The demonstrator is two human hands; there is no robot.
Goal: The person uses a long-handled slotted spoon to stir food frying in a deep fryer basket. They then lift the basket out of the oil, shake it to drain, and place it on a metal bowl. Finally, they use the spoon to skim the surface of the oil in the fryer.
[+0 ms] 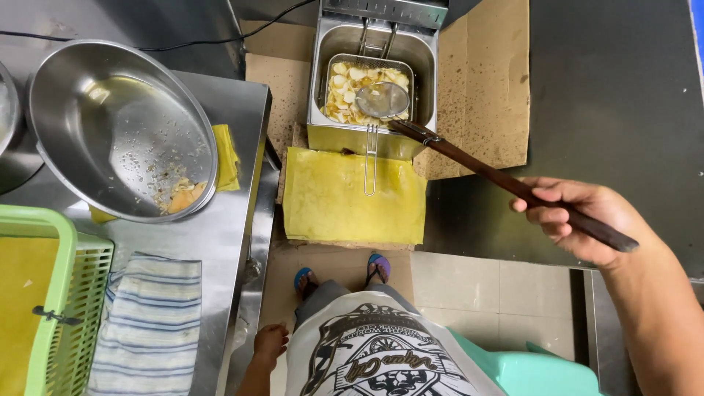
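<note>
My right hand point(583, 220) grips the dark wooden handle of a long skimmer ladle point(381, 99). Its round mesh head rests over pale chips in the wire basket point(334, 70) inside a steel deep fryer point(425, 55) on the floor ahead. My left hand point(270, 343) hangs low by my side, close to the edge of the steel table point(235, 220), fingers curled and holding nothing I can see. The basket's wire handle point(371, 161) sticks out over a yellow oil-soaked sheet point(330, 198).
A big steel bowl point(110, 125) with crumbs tilts on the table at left. A green plastic basket point(70, 308) and a striped cloth point(150, 330) lie near it. Cardboard point(484, 88) lines the floor around the fryer. A teal stool point(543, 370) stands at my right.
</note>
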